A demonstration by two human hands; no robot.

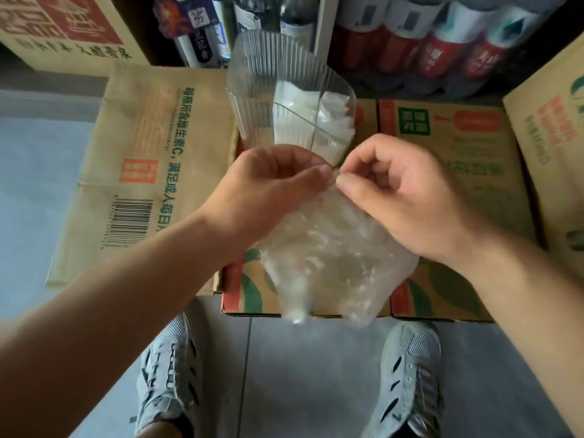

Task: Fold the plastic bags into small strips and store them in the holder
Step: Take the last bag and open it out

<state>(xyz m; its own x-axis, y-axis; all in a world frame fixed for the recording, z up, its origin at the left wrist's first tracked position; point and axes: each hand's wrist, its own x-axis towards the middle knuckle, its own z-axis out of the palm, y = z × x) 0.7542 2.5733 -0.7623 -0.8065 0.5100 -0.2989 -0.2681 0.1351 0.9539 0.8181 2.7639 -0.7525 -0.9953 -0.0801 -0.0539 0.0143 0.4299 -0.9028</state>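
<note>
A clear, crumpled plastic bag (pixel 328 260) hangs in the air in front of me, above a cardboard box. My left hand (pixel 268 188) and my right hand (pixel 395 191) both pinch its top edge, fingertips almost touching at the middle. Just beyond my hands stands the holder (pixel 252 90), a clear ribbed plastic container with a divider. Several folded white bags (pixel 316 118) fill its right-hand side.
Cardboard boxes (pixel 458 159) lie side by side under the holder, with another box (pixel 142 172) on the left and one at the right edge (pixel 550 137). Bottles (pixel 442 42) line the back. My two grey shoes (pixel 170 374) stand on the tiled floor.
</note>
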